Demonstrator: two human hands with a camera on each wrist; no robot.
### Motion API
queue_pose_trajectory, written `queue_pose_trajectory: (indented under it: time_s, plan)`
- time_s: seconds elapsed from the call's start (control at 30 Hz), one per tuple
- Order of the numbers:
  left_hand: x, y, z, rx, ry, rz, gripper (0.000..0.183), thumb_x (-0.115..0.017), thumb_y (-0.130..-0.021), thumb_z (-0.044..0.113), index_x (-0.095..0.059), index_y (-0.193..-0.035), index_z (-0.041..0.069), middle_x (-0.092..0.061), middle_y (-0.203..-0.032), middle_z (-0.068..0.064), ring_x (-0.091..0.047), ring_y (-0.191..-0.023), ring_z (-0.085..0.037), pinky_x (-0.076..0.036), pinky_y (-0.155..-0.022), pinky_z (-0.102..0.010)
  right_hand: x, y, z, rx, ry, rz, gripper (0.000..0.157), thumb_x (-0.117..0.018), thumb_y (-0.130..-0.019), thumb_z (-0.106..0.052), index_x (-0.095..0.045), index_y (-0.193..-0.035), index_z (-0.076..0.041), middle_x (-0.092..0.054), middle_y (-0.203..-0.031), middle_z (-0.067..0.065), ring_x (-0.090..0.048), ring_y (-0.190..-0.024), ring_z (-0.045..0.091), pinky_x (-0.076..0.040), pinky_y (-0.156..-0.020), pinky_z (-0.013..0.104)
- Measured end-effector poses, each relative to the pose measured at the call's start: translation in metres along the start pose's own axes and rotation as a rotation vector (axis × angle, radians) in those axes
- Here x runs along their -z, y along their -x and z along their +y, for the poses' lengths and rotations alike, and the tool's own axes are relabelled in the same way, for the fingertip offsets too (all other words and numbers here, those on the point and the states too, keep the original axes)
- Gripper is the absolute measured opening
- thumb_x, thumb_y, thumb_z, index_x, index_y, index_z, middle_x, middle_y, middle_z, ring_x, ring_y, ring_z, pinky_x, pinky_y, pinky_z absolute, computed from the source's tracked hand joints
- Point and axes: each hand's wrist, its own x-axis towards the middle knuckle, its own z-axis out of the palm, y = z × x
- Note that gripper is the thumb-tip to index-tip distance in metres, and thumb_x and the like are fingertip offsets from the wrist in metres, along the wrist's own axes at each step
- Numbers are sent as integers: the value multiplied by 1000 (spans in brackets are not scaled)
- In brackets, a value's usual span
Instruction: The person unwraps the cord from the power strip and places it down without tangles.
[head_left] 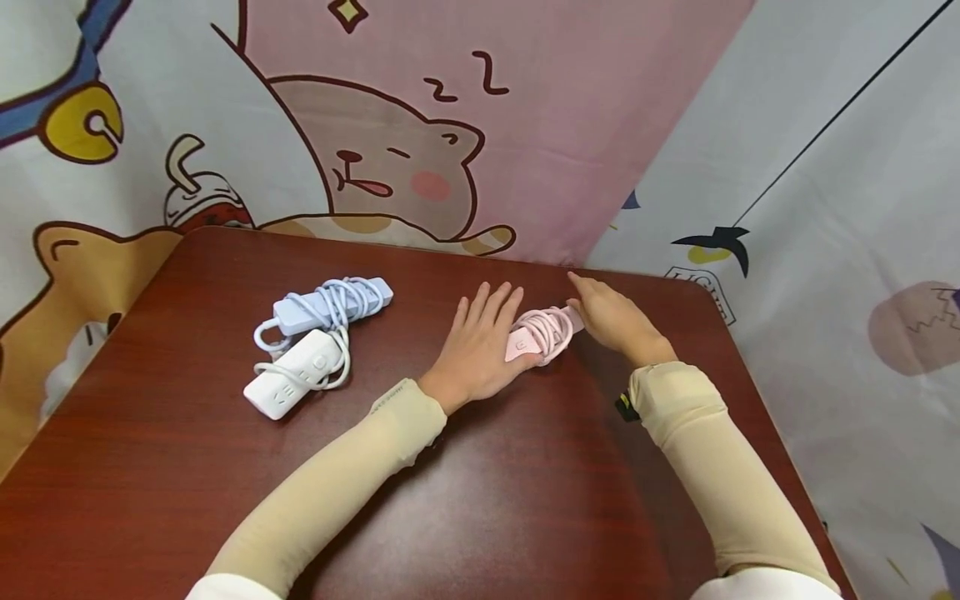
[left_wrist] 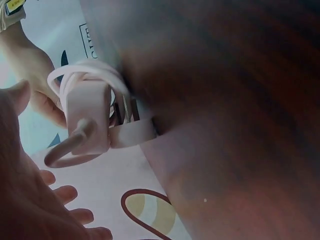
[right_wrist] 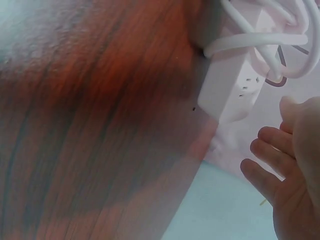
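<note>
A pink power strip (head_left: 522,342) with its cord wound round its middle lies on the table between the two hands. Beside its near left end is my left hand (head_left: 483,346), fingers straight and spread; in the left wrist view a gap shows between its palm and the pink strip (left_wrist: 89,112). At the far right end, my right hand (head_left: 611,317) holds nothing, its fingers extended. The right wrist view has these fingers (right_wrist: 272,145) apart from the strip's socket end (right_wrist: 235,90). Part of that end is hidden by the right hand in the head view.
To the left on the brown table (head_left: 480,483) lie a blue power strip (head_left: 300,313) and a white power strip (head_left: 281,387), close together, with looped cords. A printed curtain (head_left: 585,125) hangs behind the table's back edge and along its right side.
</note>
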Motion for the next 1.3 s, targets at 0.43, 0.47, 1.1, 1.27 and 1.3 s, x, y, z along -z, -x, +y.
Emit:
queue_pose_trajectory:
  time_s: [0.43, 0.47, 1.1, 1.27, 1.3]
  plan:
    - [-12, 5, -2, -41, -73, 30, 103, -66, -88, 67, -21, -162, 11, -27, -166, -11, -23, -156, -37, -23, -126, -58, -16, 14, 4, 121, 26, 49, 54, -46, -104, -6, -32, -156, 1, -43, -155, 26, -43, -144, 43, -36, -118, 58]
    - [-12, 5, -2, -41, -79, 30, 103, -67, -87, 67, -22, -161, 10, -28, -166, -11, -24, -156, -37, -23, -125, -58, -17, 14, 5, 136, 27, 56, 55, -48, -103, -4, -32, -156, 2, -44, -154, 26, -43, -143, 43, -37, -118, 58]
    - [-16, 6, 0, -22, -128, 47, 72, -82, -79, 56, -49, -121, 9, -50, -117, -7, -50, -109, -26, -51, -86, -39, -36, 17, 10, 248, 3, 128, 63, -69, -89, -2, -45, -147, 5, -52, -146, 25, -51, -134, 42, -45, -109, 59]
    - [-15, 5, 1, 3, -110, 22, 64, -82, -81, 50, -51, -117, 8, -52, -111, -8, -56, -100, -27, -55, -77, -39, -37, 16, 9, 246, 9, 121, 54, -68, -94, -5, -48, -144, 4, -54, -143, 23, -52, -133, 40, -45, -109, 59]
    - [-15, 5, 1, 6, -100, 18, 62, -82, -82, 48, -52, -118, 7, -52, -111, -9, -57, -99, -27, -56, -76, -40, -37, 16, 9, 245, 9, 118, 52, -68, -95, -5, -48, -142, 4, -55, -142, 22, -52, -132, 40, -45, -108, 59]
